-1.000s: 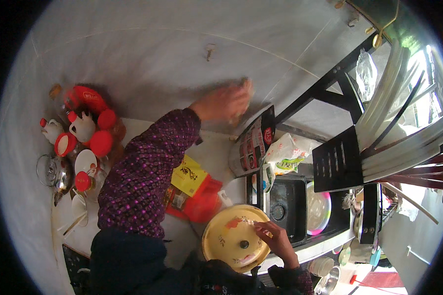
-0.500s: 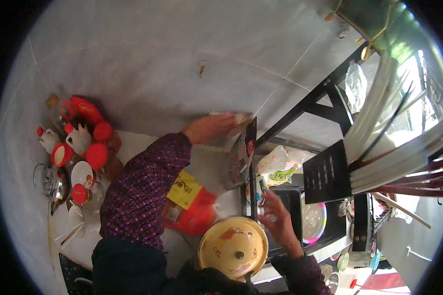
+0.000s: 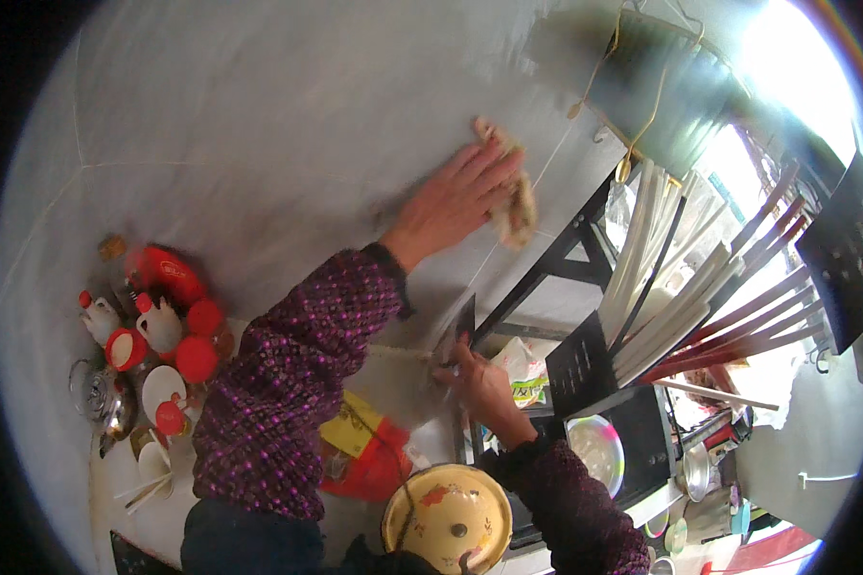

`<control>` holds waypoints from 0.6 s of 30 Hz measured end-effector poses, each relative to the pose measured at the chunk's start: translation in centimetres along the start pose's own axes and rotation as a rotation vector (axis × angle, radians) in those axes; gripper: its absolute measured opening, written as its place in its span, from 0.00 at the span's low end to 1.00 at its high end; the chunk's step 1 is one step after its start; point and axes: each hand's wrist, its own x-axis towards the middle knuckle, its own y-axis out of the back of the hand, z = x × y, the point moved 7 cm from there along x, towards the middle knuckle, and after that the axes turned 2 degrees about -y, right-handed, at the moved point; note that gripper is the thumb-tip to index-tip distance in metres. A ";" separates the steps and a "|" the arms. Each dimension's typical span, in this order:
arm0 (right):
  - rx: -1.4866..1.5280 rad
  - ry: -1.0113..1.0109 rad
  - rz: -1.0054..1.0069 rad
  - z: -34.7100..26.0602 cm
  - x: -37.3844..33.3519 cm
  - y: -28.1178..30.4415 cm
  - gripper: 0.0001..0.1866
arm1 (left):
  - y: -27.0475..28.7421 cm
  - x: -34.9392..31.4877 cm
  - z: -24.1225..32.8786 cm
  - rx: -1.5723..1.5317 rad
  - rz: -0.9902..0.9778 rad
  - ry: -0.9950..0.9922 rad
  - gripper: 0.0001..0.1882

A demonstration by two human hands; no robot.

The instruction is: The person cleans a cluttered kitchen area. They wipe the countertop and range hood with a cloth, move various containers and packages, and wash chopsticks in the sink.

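Observation:
My left hand (image 3: pixel 457 199) is pressed against the grey tiled wall with a beige, stained rag (image 3: pixel 516 213) under its fingers. The rag sticks out past the fingertips toward the rack. Lower down, the fingers of my right hand (image 3: pixel 484 388) are closed on a see-through plastic bag (image 3: pixel 441 353) beside the upright black end of the rack (image 3: pixel 465 311). The bag's contents are hard to make out. Below my left forearm lies a red packet (image 3: pixel 379 460) with a yellow label, next to a cream lidded pot (image 3: pixel 448 517) with a flower pattern.
Red-lidded jars (image 3: pixel 198 359), white bottles and a metal kettle (image 3: pixel 110 398) crowd the counter's left. At right, a black holder (image 3: pixel 582 362) bristles with chopsticks and sticks. A bowl with a coloured rim (image 3: pixel 594 452) sits beneath it. Cords hang at upper right.
My left hand has moved up the wall with the rag. My right hand has come up and left from within the rack to the plastic bag. The view has shifted slightly.

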 end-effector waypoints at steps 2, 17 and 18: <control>0.002 -0.005 0.035 0.5 -0.3 0.2 0.27 | 0.9 3.6 -0.7 -0.108 0.070 0.046 0.26; 0.204 -0.068 0.059 2.0 -1.7 1.5 0.15 | -8.9 -20.0 11.2 0.178 -0.487 -0.689 0.32; 0.187 -0.065 0.049 2.1 -2.1 1.6 0.14 | -9.5 -22.1 11.6 0.177 -0.543 -0.681 0.32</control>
